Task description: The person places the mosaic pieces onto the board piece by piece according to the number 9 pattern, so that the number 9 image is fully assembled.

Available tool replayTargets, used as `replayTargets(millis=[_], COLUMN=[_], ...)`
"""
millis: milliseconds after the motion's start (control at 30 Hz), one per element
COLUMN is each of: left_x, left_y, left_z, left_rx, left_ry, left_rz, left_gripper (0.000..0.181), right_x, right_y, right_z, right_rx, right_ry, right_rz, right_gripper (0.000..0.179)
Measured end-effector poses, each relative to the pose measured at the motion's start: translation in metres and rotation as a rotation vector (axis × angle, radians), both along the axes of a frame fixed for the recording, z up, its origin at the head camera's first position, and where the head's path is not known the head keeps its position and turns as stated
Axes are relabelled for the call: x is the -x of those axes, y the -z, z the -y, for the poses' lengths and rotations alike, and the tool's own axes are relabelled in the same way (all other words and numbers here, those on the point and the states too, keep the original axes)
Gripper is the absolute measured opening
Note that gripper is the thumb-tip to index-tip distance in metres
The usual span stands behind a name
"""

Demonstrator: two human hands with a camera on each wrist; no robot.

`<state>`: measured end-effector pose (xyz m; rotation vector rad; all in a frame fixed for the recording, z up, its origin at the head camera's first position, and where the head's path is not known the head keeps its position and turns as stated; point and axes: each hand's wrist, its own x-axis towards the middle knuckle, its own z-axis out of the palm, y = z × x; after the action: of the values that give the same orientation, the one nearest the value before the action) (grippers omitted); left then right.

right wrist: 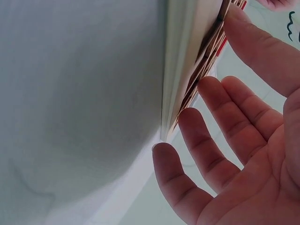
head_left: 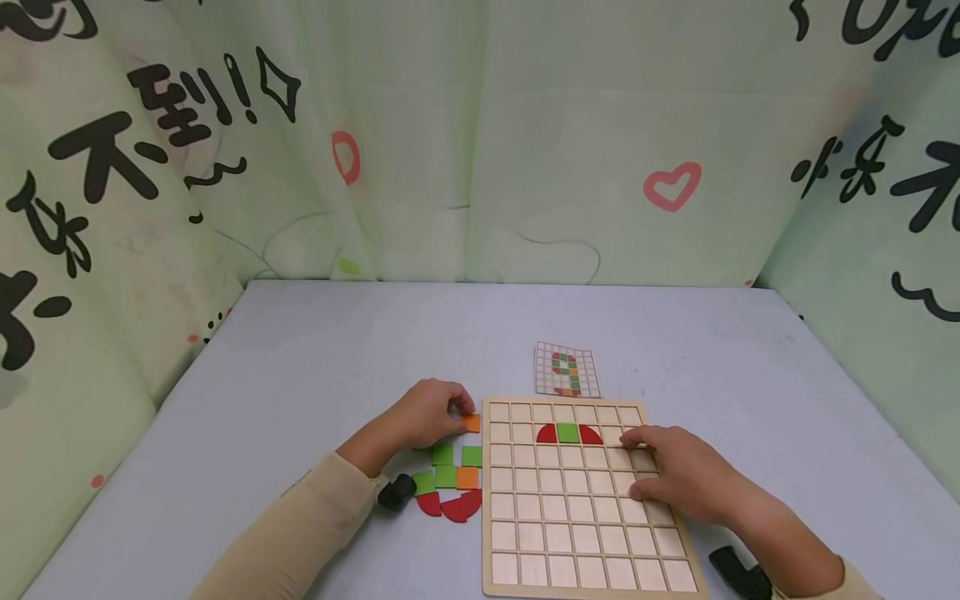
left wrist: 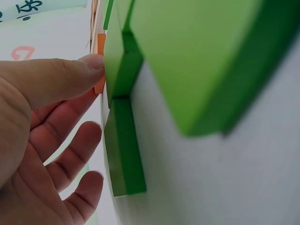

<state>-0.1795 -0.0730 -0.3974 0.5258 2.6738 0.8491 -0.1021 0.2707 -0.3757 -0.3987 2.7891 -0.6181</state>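
My left hand (head_left: 427, 412) is at the board's left side, with thumb and index finger pinching an orange square tile (head_left: 471, 423). In the left wrist view the thumb lies against this orange tile (left wrist: 100, 63) while the other fingers are loosely bent. The wooden grid board (head_left: 522, 508) holds a green square (head_left: 567, 432) between two red quarter-round pieces (head_left: 590, 435) in its second row. Over the board's right edge rests my right hand (head_left: 690, 471), fingers spread and nothing in its grasp. Its fingertips are at the grid in the right wrist view.
Left of the board lie loose green tiles (head_left: 446, 477), another orange tile (head_left: 467, 477) and red curved pieces (head_left: 461, 506). A small pattern card (head_left: 567, 371) lies behind the board on the white table (head_left: 360, 333). Printed curtains (head_left: 562, 125) surround the table.
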Motion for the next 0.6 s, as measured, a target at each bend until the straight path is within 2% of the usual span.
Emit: replayTargets(millis=[233, 600], left_x=[0.0004, 0.0004], left_y=[-0.0003, -0.0012], left_z=[-0.0010, -0.0013], left_rx=[0.013, 0.019], left_ry=[-0.025, -0.027], left_rz=[0.004, -0.002], left_gripper=[0.015, 0.014], right_x=[0.0005, 0.0000], right_y=[0.0004, 0.0005], right_z=[0.0003, 0.0006], right_rx=[-0.004, -0.011], right_ry=[-0.003, -0.001], right_rz=[-0.004, -0.006], right_gripper=[0.058, 0.059])
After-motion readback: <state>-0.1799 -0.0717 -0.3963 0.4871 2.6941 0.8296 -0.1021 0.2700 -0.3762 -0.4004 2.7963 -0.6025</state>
